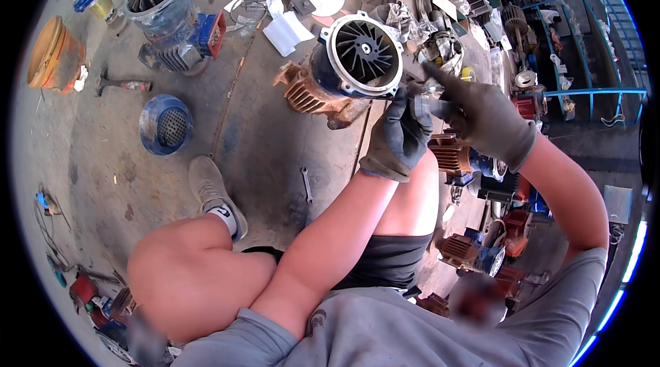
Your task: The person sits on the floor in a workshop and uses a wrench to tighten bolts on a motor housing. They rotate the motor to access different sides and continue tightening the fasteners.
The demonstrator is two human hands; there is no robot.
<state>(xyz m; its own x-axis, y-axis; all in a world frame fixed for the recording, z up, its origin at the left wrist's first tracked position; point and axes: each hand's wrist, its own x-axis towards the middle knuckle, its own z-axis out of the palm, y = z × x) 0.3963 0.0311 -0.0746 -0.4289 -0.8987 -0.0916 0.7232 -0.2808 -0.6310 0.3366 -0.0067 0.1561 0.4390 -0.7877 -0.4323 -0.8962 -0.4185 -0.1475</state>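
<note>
Left hand (399, 134) and right hand (489, 121), grips unclear, by fan-topped motor (335, 72); wrench (306, 185), hammer (122, 84), blue cover (169, 126) around.

Wkshp, stained gray flr (258, 154)
Blue metal rack (595, 92) on R, clutter on it; brt lt strip (638, 250), far R edge.

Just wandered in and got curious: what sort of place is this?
Probably a motor repair workshop: a motor-like finned unit has its black fan exposed, a hammer and a wrench lie on the stained floor, and more finned units crowd the right side.
</note>
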